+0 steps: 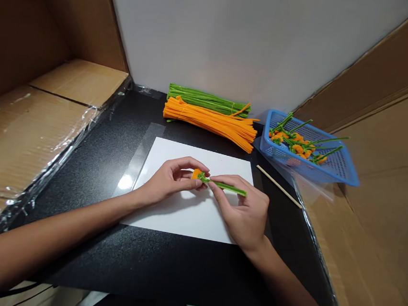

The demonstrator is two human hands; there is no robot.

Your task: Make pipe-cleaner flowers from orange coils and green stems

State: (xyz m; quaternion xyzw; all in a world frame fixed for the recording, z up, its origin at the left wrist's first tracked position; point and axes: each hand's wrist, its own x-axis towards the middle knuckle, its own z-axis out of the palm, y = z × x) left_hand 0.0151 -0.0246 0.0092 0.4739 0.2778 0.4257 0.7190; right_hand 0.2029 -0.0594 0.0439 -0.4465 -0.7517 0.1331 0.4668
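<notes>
While the left hand [168,182] pinches a partly hidden orange bloom [196,173], the right hand [247,218] pinches its green stem [232,189].

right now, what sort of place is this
Probably a small craft workstation: a bundle of thin orange strands and a bundle of thin green strands lie on a black tabletop, a blue perforated plastic basket holds orange-and-green stemmed pieces, and brown cardboard panels flank it.

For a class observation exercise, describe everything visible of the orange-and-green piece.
The piece has a rounded orange head, green collar and straight green stem, seemingly fuzzy. It is held sideways over the white sheet, stem pointing right. The left hand holds the head end; the right hand pinches the stem.
</notes>
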